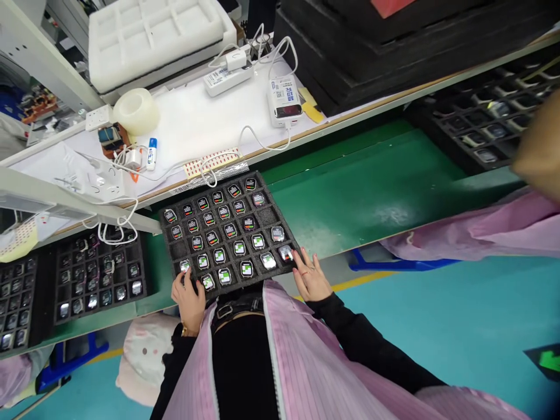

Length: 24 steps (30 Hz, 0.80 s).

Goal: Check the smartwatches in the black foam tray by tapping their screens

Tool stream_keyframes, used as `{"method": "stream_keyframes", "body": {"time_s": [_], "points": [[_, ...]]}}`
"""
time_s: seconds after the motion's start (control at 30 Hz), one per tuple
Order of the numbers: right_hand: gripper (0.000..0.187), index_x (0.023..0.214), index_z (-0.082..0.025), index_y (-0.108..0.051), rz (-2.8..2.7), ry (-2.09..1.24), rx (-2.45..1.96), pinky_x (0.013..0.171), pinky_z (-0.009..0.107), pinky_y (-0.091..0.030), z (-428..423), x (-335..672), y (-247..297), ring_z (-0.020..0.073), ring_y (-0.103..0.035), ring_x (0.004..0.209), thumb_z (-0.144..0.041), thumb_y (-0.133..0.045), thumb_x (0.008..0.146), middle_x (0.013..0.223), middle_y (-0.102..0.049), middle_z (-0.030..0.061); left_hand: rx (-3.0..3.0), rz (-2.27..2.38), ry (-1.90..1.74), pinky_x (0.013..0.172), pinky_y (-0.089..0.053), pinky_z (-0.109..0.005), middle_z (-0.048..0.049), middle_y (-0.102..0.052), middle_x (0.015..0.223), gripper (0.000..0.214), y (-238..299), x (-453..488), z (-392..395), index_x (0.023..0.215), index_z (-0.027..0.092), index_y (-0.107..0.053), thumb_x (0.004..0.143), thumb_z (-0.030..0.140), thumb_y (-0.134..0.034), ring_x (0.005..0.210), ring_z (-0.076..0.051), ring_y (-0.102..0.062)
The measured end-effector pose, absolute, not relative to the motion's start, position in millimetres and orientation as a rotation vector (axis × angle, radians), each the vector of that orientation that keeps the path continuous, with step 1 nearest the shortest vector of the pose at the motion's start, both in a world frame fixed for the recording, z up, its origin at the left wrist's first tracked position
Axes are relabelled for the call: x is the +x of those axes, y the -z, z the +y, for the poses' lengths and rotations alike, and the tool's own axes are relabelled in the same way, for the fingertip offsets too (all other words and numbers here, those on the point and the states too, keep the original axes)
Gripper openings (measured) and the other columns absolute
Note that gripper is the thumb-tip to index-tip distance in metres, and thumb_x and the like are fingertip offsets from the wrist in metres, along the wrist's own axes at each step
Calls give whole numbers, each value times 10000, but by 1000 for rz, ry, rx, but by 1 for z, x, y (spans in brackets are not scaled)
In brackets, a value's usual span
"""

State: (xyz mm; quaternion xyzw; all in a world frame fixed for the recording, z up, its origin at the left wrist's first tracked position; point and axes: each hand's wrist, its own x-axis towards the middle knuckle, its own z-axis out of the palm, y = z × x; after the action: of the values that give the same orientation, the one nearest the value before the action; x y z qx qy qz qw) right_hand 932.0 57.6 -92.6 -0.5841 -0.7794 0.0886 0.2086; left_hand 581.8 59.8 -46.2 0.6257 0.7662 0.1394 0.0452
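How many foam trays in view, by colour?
Black foam smartwatch trays: 4
White foam tray: 1
Total: 5
Not counted: black stack at top right, its layers can't be told apart.

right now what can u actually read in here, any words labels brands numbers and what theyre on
Nothing reads clearly.
The white device has blue print, too blurred to read.
The sticker on the white power strip is too small.
The label by the foam tray is blurred.
The smartwatch screens are too small.
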Motion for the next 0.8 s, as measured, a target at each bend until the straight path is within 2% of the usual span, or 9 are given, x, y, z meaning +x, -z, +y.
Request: {"method": "stream_keyframes", "body": {"time_s": [0.2, 0.43, 0.6, 0.7, 0.8], "points": [[620, 1537, -53, -22, -2227, -213, -1581, 1059, 653, -311, 50, 932, 104, 344, -251, 1399, -146, -271, 977, 1327, -540, 186, 1807, 2404, -508, 1022, -352, -521, -185, -464, 1259, 488, 48, 566, 51, 1366, 126, -412, 912, 304, -435, 1222, -331, -418], [568, 1532, -56, -116, -2194, -216, -1486, 1082, 640, -285, 80, 917, 105, 315, -241, 1408, -142, -243, 985, 1353, -522, 170, 1786, 2328, -573, 1047, -369, -500, -196, -451, 1267, 516, 57, 564, 53, 1389, 102, -359, 910, 284, -425, 1228, -310, -420], [502, 1450, -5, -341, -2243, -278, -1428, 1122, 598, -249, 123, 892, 103, 309, -331, 1372, -168, -212, 992, 1332, -543, 164, 1802, 2258, -594, 1064, -363, -509, -222, -421, 1308, 569, 60, 561, 68, 1423, 70, -289, 915, 290, -422, 1262, -314, -395], [497, 1394, 26, -414, -2256, -289, -1440, 1133, 586, -231, 145, 879, 101, 311, -304, 1384, -182, -210, 991, 1327, -545, 171, 1808, 2261, -592, 1053, -370, -524, -226, -453, 1293, 602, 60, 556, 78, 1435, 60, -258, 912, 298, -436, 1237, -323, -421], [504, 1400, 30, -403, -2260, -296, -1496, 1138, 575, -223, 160, 868, 98, 302, -254, 1407, -182, -215, 983, 1353, -521, 174, 1806, 2285, -597, 1042, -374, -547, -233, -463, 1294, 611, 59, 553, 85, 1439, 62, -248, 911, 302, -440, 1225, -333, -431]]}}
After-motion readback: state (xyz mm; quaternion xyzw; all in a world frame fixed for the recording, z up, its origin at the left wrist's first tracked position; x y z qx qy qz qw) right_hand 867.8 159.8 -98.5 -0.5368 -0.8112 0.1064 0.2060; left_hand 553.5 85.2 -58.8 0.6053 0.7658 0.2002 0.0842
